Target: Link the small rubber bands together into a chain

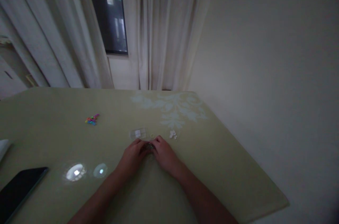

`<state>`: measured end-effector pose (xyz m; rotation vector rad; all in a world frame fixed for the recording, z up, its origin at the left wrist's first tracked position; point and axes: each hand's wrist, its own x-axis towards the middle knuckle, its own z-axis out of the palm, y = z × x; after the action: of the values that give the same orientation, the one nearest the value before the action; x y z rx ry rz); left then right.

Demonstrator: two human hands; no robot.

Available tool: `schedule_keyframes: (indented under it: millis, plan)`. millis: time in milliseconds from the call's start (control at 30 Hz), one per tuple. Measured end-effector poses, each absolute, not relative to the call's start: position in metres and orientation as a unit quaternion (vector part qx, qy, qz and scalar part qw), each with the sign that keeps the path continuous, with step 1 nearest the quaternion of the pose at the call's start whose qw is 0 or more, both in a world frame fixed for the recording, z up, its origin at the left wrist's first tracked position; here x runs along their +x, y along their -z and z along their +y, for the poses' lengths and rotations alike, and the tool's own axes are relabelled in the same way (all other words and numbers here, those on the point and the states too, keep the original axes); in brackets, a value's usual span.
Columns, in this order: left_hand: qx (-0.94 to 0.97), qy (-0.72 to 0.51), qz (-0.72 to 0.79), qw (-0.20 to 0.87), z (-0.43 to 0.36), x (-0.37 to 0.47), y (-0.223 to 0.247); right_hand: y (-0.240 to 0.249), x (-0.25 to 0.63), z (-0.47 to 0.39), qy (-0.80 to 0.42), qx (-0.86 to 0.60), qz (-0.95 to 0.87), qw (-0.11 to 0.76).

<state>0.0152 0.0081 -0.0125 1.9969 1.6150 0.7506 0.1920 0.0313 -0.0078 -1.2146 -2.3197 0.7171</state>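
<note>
My left hand (134,154) and my right hand (163,152) meet over the middle of the table, fingertips closed around a small dark object (149,146). Fingers cover most of it, so its kind does not show. Just beyond my left fingers lies a clear plastic box (138,133) with a white patch on it. A small yellowish ring (152,135) rests past my fingertips. Several small white pieces (173,134) lie in a loose group beyond my right hand.
A pile of small multicoloured pieces (92,119) sits farther back on the left of the table (217,167). At the near left lies a dark flat device (21,190), with a white object (3,147) behind it. Curtains (169,30) and a wall (270,58) border the table.
</note>
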Motion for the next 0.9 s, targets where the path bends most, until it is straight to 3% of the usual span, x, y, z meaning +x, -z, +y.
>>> schedule_keyframes:
  millis: [300, 600, 900]
  plan:
    - [0.728, -0.328, 0.568, 0.199, 0.011, 0.018, 0.018, 0.014, 0.188, 0.035, -0.206, -0.456, -0.833, 0.235]
    - [0.676, -0.340, 0.591, 0.280, 0.012, -0.003, 0.011, 0.000, 0.210, 0.041, -0.277, -0.436, -0.802, 0.301]
    - [0.752, -0.335, 0.533, 0.195, 0.014, 0.002, 0.028, 0.013, 0.206, 0.046, -0.193, -0.422, -0.851, 0.245]
